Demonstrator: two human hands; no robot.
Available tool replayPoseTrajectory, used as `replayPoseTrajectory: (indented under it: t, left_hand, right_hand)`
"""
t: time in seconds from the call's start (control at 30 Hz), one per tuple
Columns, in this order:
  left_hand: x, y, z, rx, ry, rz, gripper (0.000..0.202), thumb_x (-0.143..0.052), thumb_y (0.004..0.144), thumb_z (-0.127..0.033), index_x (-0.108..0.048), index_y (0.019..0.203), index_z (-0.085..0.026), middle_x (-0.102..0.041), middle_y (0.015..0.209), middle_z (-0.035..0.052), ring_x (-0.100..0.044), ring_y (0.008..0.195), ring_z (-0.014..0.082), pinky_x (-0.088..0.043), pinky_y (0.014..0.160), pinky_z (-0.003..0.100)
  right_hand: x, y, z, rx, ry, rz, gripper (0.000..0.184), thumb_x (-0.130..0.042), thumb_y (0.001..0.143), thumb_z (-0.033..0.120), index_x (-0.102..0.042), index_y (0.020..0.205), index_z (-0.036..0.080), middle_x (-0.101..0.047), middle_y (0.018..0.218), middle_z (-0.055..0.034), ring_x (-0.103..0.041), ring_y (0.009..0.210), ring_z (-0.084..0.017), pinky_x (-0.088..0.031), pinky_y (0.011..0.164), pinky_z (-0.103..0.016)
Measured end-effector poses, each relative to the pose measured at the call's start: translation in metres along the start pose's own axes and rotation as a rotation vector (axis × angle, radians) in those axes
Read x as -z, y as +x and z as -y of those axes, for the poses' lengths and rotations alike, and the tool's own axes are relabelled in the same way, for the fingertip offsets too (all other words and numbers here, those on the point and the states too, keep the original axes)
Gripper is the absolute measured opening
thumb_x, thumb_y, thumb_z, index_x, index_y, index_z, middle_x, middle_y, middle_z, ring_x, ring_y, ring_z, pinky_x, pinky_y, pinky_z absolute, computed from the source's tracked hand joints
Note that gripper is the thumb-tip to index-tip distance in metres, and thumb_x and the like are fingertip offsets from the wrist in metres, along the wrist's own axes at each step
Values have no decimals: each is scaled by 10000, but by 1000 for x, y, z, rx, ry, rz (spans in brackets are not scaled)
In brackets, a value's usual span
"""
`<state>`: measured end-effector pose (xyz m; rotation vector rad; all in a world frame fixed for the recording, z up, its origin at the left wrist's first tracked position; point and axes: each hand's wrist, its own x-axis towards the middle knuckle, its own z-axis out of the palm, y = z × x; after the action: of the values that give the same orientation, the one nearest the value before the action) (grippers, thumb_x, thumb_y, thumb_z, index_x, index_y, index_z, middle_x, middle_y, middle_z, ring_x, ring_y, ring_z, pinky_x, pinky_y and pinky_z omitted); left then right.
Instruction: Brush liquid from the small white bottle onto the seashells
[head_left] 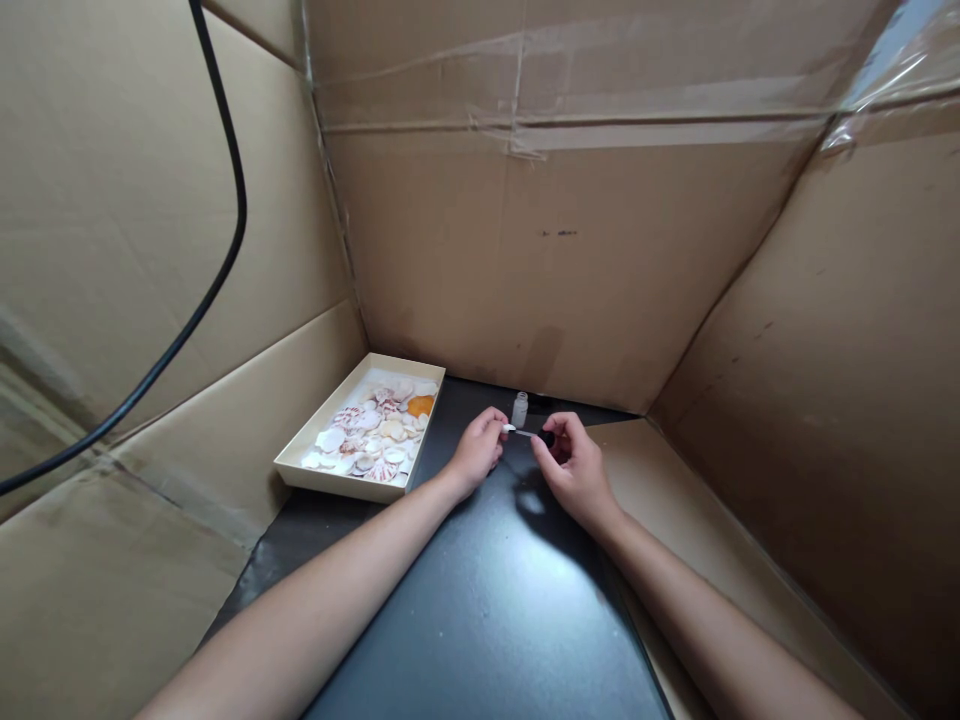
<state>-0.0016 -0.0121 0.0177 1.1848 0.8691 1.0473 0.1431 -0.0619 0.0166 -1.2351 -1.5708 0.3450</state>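
Between the fingertips of my left hand [480, 447] is a small white piece [509, 428], likely a shell; its far side is hidden by my fingers. My right hand [574, 465] pinches the black cap [547, 438] of a brush applicator. Its thin pale stem [523, 433] points left, and the tip is at or very close to the white piece. Just beyond both hands, a small open glass bottle [520, 410] stands upright with whitish contents. To the left, a shallow cream box [341, 486] holds many seashells [375, 430], one of them orange [421, 405].
Cardboard walls [570, 290] enclose the dark table [480, 600] at the back and both sides. A flat cardboard sheet [660, 480] lies along the right. A black cable [238, 200] hangs at the upper left.
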Motion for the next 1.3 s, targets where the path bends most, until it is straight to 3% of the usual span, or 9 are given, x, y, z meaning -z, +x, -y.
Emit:
replayPoseTrajectory:
  t: [0.23, 0.4, 0.57, 0.87, 1.3]
  left_hand:
    - [-1, 0, 1, -8, 14, -34, 47, -389, 812, -194, -420, 778, -202, -445, 627, -75, -317, 349, 33, -218, 339, 165]
    - [0, 1, 2, -11, 15, -34, 46, -401, 809, -189, -413, 769, -209, -363, 554, -93, -303, 349, 48, -254, 339, 164]
    - [1, 2, 3, -4, 3, -14, 54, -384, 815, -193, -415, 772, -202, -453, 624, -75, -315, 348, 37, -244, 335, 165]
    - [-1, 1, 1, 17, 15, -22, 138, -378, 875, -259, -425, 763, -192, -428, 573, -76, -310, 345, 32, -198, 343, 156]
    - [-2, 2, 2, -16, 99, -36, 108, -396, 885, -246, -470, 837, -185, -526, 681, -50, -338, 333, 23, -236, 314, 163]
  right_hand:
    - [1, 0, 1, 6, 32, -8, 159, -560, 841, 319, -457, 906, 218, -461, 670, 48, -423, 532, -101, -343, 495, -218]
    - [0, 0, 2, 13, -30, -41, 159, -579, 825, 300, -467, 900, 215, -495, 692, 39, -431, 548, -103, -363, 529, -224]
    - [-1, 0, 1, 10, 5, -14, 156, -564, 839, 307, -464, 917, 215, -487, 688, 44, -437, 540, -100, -355, 514, -219]
    - [1, -1, 2, 24, -15, -9, 135, -545, 857, 306, -491, 939, 214, -473, 660, 47, -423, 545, -107, -356, 522, -220]
    - [2, -1, 3, 18, -31, -14, 142, -565, 841, 285, -511, 948, 208, -500, 689, 37, -433, 567, -110, -365, 550, -229]
